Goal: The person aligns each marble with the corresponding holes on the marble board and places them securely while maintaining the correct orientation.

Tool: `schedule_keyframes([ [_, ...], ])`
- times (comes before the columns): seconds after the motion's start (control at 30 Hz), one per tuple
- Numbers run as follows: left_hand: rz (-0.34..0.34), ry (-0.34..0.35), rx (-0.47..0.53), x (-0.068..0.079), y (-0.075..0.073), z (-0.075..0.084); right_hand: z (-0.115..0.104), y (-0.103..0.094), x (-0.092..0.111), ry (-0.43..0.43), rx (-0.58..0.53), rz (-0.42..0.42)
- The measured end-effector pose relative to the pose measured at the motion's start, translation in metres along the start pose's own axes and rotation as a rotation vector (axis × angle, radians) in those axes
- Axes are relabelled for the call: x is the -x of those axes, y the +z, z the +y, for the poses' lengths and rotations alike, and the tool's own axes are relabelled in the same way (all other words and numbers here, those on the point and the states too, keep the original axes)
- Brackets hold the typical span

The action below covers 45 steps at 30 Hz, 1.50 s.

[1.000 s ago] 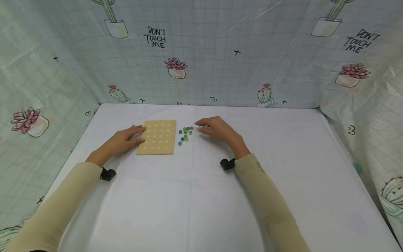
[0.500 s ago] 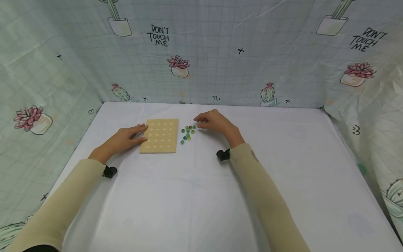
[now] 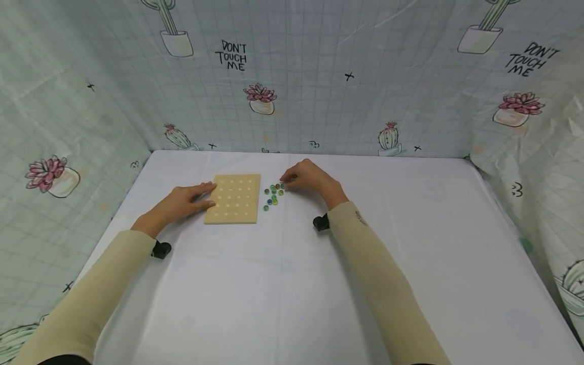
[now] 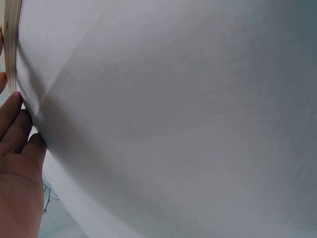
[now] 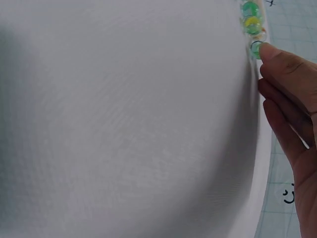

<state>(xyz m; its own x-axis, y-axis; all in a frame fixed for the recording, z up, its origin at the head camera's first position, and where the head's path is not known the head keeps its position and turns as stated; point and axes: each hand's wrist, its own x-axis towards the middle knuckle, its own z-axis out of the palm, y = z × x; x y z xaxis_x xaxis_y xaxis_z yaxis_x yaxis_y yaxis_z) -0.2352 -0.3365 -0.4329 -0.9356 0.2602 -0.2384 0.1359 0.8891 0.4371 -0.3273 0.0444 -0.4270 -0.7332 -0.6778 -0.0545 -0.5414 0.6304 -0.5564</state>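
Observation:
On the white table lies a square tan board [image 3: 233, 199] with rows of small round dimples. My left hand [image 3: 180, 203] rests at its left edge, fingers extended, fingertips touching the board. Just right of the board sits a loose cluster of glass marbles [image 3: 275, 201], mostly green, with some blue and reddish ones. My right hand [image 3: 311, 178] is at the cluster's upper right, thumb and forefinger pinching a green marble [image 5: 256, 49]; the forefinger's tip is mostly hidden in the right wrist view. Other green and yellow marbles [image 5: 251, 24] lie beside it there.
The white tablecloth [image 3: 283, 284] spreads toward me and to the right. Printed fabric [image 3: 310, 101] with cacti and lettering hangs behind the table's far edge and along both sides. A small dark camera [image 3: 321, 222] is strapped at each wrist.
My right hand has moved slightly left to the marbles, and its thumb and forefinger have closed together at a green one. My left hand stays at the board's edge. The head view shifts slightly.

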Motion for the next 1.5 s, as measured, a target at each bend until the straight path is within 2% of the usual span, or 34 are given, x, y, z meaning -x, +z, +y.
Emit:
schedule_keyframes([
  [0.23, -0.001, -0.023, 0.011, 0.002, -0.001, 0.002, 0.003, 0.004, -0.004, -0.059, 0.034, 0.019],
  [0.57, 0.013, -0.028, 0.011, -0.001, -0.001, 0.0, -0.002, 0.003, -0.004, -0.04, 0.041, 0.046],
  [0.83, 0.007, -0.034, 0.018, 0.002, 0.002, -0.006, -0.007, 0.004, 0.0, -0.046, 0.013, 0.067],
  [1.07, 0.052, 0.02, 0.019, -0.001, -0.002, -0.004, -0.01, -0.006, -0.002, -0.031, 0.047, 0.096],
  [1.3, -0.014, -0.025, -0.015, 0.0, -0.001, -0.004, -0.014, -0.005, -0.009, -0.053, 0.025, 0.043],
  [1.5, 0.002, 0.023, -0.009, 0.0, -0.002, 0.001, -0.019, -0.003, -0.011, -0.06, 0.029, 0.052],
])
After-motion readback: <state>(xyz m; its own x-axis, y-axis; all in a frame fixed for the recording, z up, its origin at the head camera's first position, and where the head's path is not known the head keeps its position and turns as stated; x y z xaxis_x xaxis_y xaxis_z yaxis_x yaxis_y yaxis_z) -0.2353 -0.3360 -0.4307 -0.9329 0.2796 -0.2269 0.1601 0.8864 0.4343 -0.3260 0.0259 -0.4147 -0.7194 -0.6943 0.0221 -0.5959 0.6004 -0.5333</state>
